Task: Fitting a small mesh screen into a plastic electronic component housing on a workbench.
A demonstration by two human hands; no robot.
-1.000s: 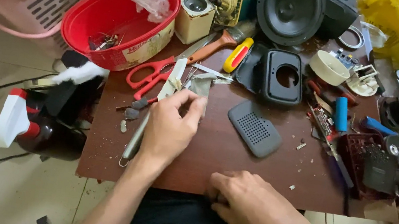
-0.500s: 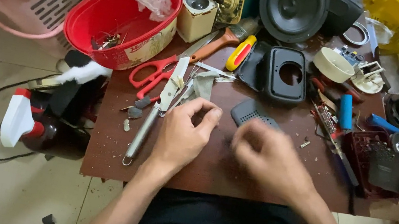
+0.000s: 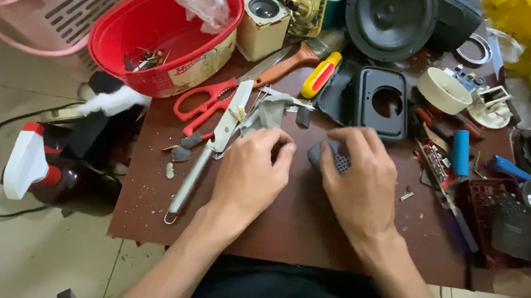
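The right hand (image 3: pixel 361 186) covers and grips the grey grille (image 3: pixel 335 159), which lies under its fingertips, just right of the left hand (image 3: pixel 251 172). The left hand is curled, holding nothing visible, nearly touching the grille's left end

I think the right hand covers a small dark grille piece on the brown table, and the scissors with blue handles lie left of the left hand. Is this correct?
Not quite: the scissors have red handles, not blue, as the head view shows. The rest holds: the right hand covers the small dark grille piece on the brown table, and the scissors lie left of the left hand.
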